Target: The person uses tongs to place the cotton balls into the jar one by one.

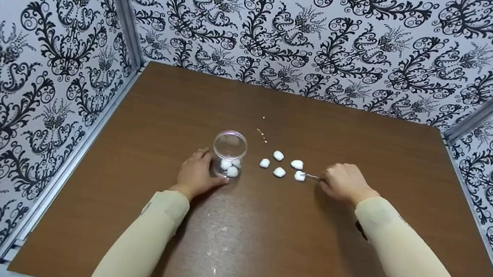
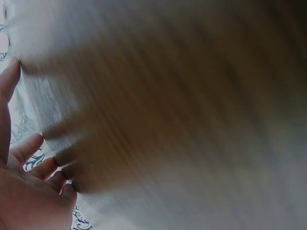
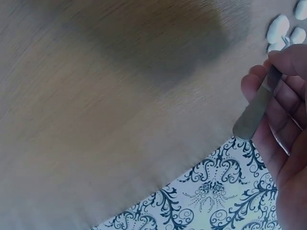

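A clear plastic jar stands on the table with a few white cotton balls inside. My left hand holds it from the left, thumb at the near side of its base and fingers on the far side. The left wrist view shows that hand's fingertips low by the tabletop. My right hand pinches metal tweezers between thumb and fingers. Their tips touch the nearest right cotton ball; whether they grip it, I cannot tell. Several other cotton balls lie between the jar and the tweezers.
The brown wooden table has small bright specks beyond the cotton balls. Patterned black-and-white walls enclose its back and sides, with metal frame posts at the corners.
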`<state>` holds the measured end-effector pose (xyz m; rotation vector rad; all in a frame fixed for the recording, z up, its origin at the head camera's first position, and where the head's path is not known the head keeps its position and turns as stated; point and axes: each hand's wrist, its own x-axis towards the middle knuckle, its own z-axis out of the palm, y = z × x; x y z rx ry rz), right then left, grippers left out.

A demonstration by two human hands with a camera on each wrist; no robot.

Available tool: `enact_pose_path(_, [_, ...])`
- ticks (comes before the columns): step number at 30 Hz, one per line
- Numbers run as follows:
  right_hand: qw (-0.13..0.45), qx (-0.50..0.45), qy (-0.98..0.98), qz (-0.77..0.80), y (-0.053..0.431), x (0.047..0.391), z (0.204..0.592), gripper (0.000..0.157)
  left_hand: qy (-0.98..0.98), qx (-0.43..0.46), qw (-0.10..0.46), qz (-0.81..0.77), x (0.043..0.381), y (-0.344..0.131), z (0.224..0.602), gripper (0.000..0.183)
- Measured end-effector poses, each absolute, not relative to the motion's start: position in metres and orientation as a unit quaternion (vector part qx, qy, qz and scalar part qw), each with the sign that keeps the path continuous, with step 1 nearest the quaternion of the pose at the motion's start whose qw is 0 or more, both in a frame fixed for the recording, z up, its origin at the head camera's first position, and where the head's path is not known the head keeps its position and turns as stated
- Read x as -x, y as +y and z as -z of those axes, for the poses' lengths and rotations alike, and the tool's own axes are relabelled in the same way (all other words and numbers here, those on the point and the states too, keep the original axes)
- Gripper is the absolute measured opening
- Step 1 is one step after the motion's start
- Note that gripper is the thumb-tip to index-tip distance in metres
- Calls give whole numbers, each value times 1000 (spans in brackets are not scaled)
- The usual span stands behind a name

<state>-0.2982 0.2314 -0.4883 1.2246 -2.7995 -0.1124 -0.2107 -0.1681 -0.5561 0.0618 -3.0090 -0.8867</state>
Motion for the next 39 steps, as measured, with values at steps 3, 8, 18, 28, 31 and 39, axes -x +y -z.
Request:
enact_pose_path(3, [49,-399,-915,34,233,299,488,15,-959,-18,2,283,211,-168,556,92])
enact_pose_path(8, [62,-401,-914,28,237,300,486,14,-958,-18,3,287,212,-168,556,92])
enact_pose_path(18, [85,-418,-904,7,238,295,479,13,-958,-16,8,288,212,-168,557,92])
enact_pose_path(28, [139,-453,-881,-11,223,295,468,7,-958,-21,14,284,211,-167,559,91])
enact_pose_path(31, [139,-457,-878,-16,215,296,461,4,-958,-20,12,286,212,-168,559,90])
enact_pose_path(39, [167,-472,-865,-23,188,300,437,5,-958,-15,12,286,213,-168,558,88])
